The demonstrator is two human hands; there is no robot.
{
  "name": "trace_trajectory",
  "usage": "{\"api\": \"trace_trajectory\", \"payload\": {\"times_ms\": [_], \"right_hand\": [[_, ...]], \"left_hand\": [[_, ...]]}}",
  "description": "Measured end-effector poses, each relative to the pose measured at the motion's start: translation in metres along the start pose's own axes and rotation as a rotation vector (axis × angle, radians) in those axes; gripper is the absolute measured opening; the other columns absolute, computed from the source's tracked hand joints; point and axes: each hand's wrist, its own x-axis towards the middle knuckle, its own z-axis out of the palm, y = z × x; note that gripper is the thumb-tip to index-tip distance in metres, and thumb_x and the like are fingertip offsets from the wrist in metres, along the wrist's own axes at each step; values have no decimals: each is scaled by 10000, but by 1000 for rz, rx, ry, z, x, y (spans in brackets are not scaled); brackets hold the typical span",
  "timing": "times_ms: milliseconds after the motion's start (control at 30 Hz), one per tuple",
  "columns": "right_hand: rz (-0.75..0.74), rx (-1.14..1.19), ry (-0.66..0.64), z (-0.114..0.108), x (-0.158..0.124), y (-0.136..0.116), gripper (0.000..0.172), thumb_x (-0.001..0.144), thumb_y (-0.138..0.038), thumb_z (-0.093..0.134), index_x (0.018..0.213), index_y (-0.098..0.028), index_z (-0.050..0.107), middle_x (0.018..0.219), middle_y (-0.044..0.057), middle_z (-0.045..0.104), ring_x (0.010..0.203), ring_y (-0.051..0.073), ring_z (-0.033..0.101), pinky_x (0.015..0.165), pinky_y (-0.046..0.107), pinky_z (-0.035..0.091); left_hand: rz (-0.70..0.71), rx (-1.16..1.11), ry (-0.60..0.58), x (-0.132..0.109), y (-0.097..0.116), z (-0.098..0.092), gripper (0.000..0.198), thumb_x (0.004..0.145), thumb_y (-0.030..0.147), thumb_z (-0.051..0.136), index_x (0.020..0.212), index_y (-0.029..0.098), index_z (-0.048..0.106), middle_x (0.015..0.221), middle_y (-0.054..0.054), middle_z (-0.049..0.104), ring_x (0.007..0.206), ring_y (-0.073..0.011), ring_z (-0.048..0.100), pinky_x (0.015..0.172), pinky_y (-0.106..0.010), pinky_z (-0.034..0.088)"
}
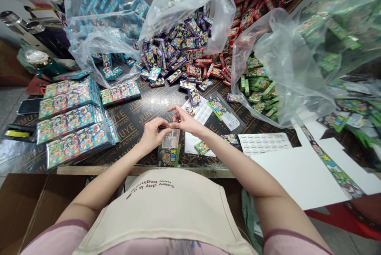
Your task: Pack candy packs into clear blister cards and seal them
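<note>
My left hand (pixel 155 131) and my right hand (pixel 185 121) meet over the middle of the table. Thumb and fingertips of each are pinched together at the far end of a flat clear packet (pixel 169 153) with a printed green card and a pale label. The exact fold or edge between the fingertips is too small to make out. Beside the right wrist lies a small green box (pixel 202 147). Past the right hand are a purple box (pixel 194 97) and another green-topped packet (pixel 223 112) on white paper (pixel 202 113).
Stacked packs (pixel 71 118) stand at left, near flasks (pixel 44 64). Plastic bags spill blue boxes (pixel 111 73), purple boxes (pixel 169 48) and green boxes (pixel 258 84); red boxes (pixel 214 70) lie between. A sticker sheet (pixel 264 143) and white card (pixel 285 179) are at right.
</note>
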Motion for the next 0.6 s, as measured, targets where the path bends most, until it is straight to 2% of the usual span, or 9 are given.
{"api": "trace_trajectory", "payload": {"times_ms": [67,133,233,300,367,433,500,600], "right_hand": [[49,26,68,-5,-1,5,454,641,-213,629,1053,-236,441,621,-92,435,584,106,428,578,226,334],[40,-14,220,-23,-8,11,400,696,-221,572,1078,-244,455,652,-73,463,621,121,457,613,244,362],[-67,-328,566,-68,-36,27,278,765,-262,554,1041,-227,544,778,-9,533,756,164,503,715,302,396],[-47,-624,711,-96,-63,44,190,767,-256,589,943,-196,624,844,39,558,846,203,508,800,352,387],[68,-846,720,-113,-89,64,145,756,-232,628,881,-176,677,867,73,574,899,237,503,848,385,364],[171,-951,647,-115,-107,84,144,765,-232,648,885,-179,707,882,88,591,928,253,501,851,392,351],[183,-1000,588,-109,-115,101,137,783,-236,648,896,-200,718,908,87,607,956,256,494,835,384,343],[101,-1096,579,-97,-117,114,103,826,-211,601,824,-201,704,932,83,620,968,249,477,825,376,324]], "left_hand": [[68,47,-50,-1,-1,-2,139,852,248,595,917,184,700,736,-14,592,677,-130,567,639,-251,458],[84,111,-108,-1,-6,-7,202,889,268,534,973,196,703,767,-24,572,699,-136,566,660,-261,470],[36,278,-183,0,-16,-15,271,887,314,527,1072,176,668,927,-85,598,879,-208,591,808,-361,487],[66,439,-261,0,-23,-15,443,814,349,627,1221,181,583,1189,-157,547,1145,-318,502,981,-513,386],[168,540,-439,-3,-28,-10,674,701,337,740,1317,226,490,1403,-172,396,1328,-387,307,1071,-625,200],[274,565,-685,-6,-28,2,783,602,293,810,1310,262,477,1454,-153,341,1373,-390,226,1082,-656,98],[319,594,-877,-8,-26,15,828,500,259,858,1251,246,510,1390,-159,409,1339,-380,288,1075,-655,98],[315,678,-985,-6,-20,30,877,355,249,901,1153,189,540,1227,-157,513,1200,-360,429,1060,-630,154]]}}
